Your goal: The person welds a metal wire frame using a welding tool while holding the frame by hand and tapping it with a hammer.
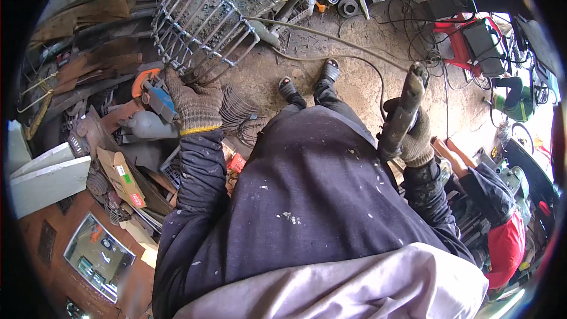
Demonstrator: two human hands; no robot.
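Observation:
At the upper left, a cage-like frame of welded metal rods (198,31) stands tilted by the workbench. My left hand (199,106), in a brown knitted glove with a yellow cuff, is closed on the frame's near lower edge; its fingertips are partly hidden. Off to the right, my right hand (417,139), gloved too, is wrapped around a dark, worn welding electrode holder (404,106). From the holder's tip a long thin rod (336,38) stretches left to the frame's right side. I cannot tell whether the rod touches it.
Scrap metal (88,62) and a blue-and-orange tool (155,95) lie left. A coil of wire (237,109) sits near my legs. A cable (331,57) crosses the floor. A red stool (452,44) stands right, where another person in red and black (502,224) crouches.

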